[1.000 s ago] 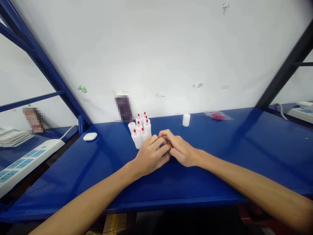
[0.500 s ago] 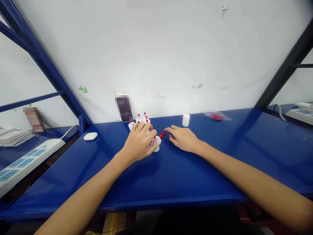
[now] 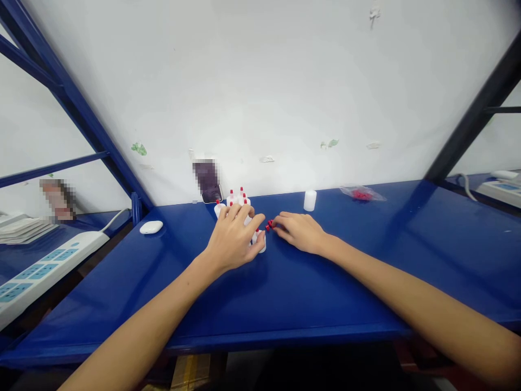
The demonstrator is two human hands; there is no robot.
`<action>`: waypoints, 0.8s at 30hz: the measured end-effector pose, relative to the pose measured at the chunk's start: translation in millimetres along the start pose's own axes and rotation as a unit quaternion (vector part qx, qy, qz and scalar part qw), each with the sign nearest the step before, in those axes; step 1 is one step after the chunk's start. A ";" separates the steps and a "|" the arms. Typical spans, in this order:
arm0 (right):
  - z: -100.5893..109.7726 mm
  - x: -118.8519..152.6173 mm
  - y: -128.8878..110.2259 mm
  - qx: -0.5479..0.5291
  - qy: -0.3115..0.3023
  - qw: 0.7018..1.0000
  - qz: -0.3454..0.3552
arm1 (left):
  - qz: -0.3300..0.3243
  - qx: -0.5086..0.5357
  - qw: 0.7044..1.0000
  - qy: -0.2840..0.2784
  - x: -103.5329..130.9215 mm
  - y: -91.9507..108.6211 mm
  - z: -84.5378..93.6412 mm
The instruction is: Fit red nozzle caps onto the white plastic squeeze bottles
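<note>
My left hand [image 3: 230, 237] is curled over small white bottles, its thumb against the nearest white bottle [image 3: 261, 243]; a bit of red shows at that bottle's top. Its other fingers partly hide a group of white bottles with red tips [image 3: 232, 200] standing behind it. Just to the right lies a small pile of red caps [image 3: 269, 224]. My right hand [image 3: 300, 231] reaches into this pile from the right, thumb and forefinger pinched together on a red cap, which the fingertips mostly cover.
A lone white bottle [image 3: 310, 200] stands toward the wall, left of a clear bag of red caps [image 3: 361, 194]. A phone [image 3: 210, 182] leans on the wall. On the blue table [image 3: 317, 293] lies a white case [image 3: 151, 227]; a power strip [image 3: 49, 266] is at far left.
My right hand has moved slightly left and its fingers have closed at the red pile. The thumb and forefinger of my left hand have shifted around the near white bottle.
</note>
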State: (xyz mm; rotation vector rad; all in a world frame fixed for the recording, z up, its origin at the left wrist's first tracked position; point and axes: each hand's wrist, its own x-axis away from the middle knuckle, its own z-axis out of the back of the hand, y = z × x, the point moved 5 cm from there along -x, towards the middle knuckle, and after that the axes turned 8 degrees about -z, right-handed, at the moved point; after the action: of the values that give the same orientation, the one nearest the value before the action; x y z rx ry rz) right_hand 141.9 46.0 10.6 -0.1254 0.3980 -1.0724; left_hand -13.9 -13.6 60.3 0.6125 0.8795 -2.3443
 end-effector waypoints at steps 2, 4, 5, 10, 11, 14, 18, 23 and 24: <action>3.8 0.6 0.7 -0.181 -0.004 0.983 -0.022 | -0.003 0.003 1.000 0.023 -0.2 3.4 1.4; 3.5 2.2 -1.9 -0.364 -0.053 0.929 -0.039 | -0.005 0.005 0.999 0.052 0.3 6.2 2.1; 2.7 3.5 -5.1 -0.436 -0.084 0.895 -0.040 | -0.006 0.006 0.998 0.070 0.9 7.3 2.4; 1.0 8.6 -18.7 -0.594 -0.169 0.786 -0.021 | -0.019 0.017 0.989 0.146 4.3 10.4 5.3; 0.6 8.7 -19.2 -0.606 -0.172 0.777 -0.021 | -0.020 0.019 0.988 0.153 4.5 11.0 6.1; 2.2 8.8 -19.2 -0.637 -0.153 0.755 -0.009 | -0.021 0.040 0.987 0.157 3.9 14.5 8.1; 8.1 16.2 -26.6 -0.631 -0.121 0.765 0.041 | -0.037 0.096 0.986 0.135 2.1 25.8 5.7; 12.2 30.2 -41.6 -0.499 -0.095 0.855 0.104 | -0.055 0.103 0.988 0.099 2.2 38.3 -2.6; 12.9 32.0 -43.4 -0.471 -0.088 0.870 0.118 | -0.057 0.100 0.989 0.092 2.3 39.4 -4.2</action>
State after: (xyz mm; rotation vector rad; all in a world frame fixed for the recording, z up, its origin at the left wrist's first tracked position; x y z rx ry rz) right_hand 124.0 -3.9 27.0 -1.0150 0.7253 -0.5373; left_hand 10.4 -36.3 38.5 0.8954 0.7811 -2.5306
